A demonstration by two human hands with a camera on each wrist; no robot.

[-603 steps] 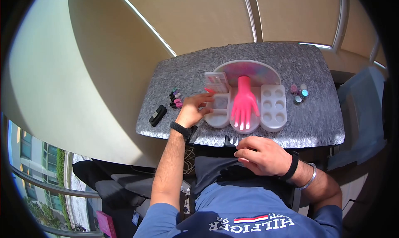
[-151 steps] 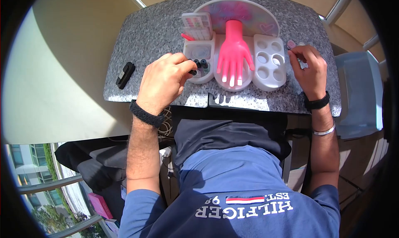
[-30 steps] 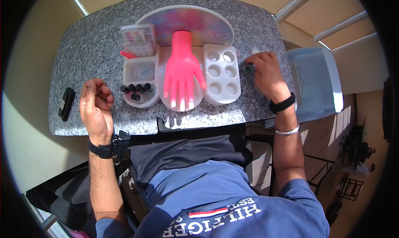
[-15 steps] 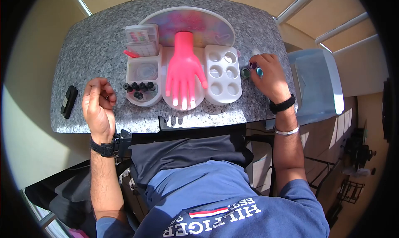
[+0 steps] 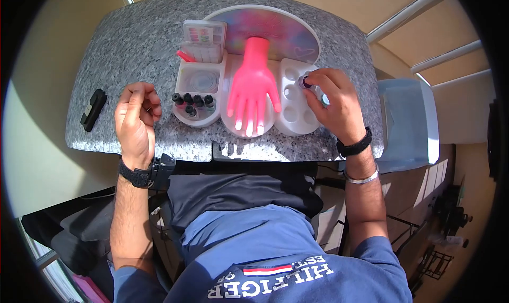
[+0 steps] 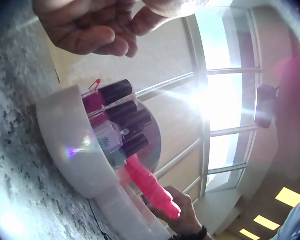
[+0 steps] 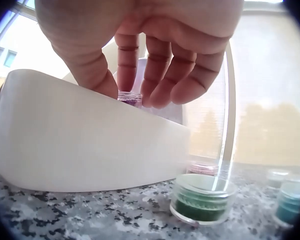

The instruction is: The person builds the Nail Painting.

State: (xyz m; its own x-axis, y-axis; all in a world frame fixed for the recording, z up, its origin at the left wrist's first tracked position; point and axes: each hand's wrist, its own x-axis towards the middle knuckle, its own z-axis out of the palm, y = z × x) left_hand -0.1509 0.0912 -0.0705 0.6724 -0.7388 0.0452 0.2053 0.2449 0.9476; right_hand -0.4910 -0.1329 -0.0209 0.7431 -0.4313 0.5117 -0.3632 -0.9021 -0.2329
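Observation:
My right hand (image 5: 339, 103) pinches a small jar of purple glitter (image 7: 130, 99) between thumb and fingertips, right at the top of the white six-hole holder (image 7: 90, 142). Beside that holder, a green jar (image 7: 200, 200), a teal jar (image 7: 292, 204) and a pink jar (image 7: 203, 168) stand on the table. Loosely curled and holding nothing, my left hand (image 5: 136, 117) hovers left of the tray. Several black-capped nail polish bottles (image 5: 193, 100) stand in the tray's front left compartment. A pink practice hand (image 5: 253, 83) with white nail tips lies in the middle, fingers toward me.
A clear case (image 5: 203, 35) of nail pieces stands upright at the tray's back left, before a rounded colourful backboard (image 5: 286, 30). A black object (image 5: 94, 109) lies on the grey speckled table (image 5: 132, 38). A clear bluish bin (image 5: 408, 125) stands beyond the right edge.
The polish bottles, on the table 20 seconds ago, now stand in the tray. My right hand has moved left from the loose jars to the holder with the purple jar. My left hand stays empty.

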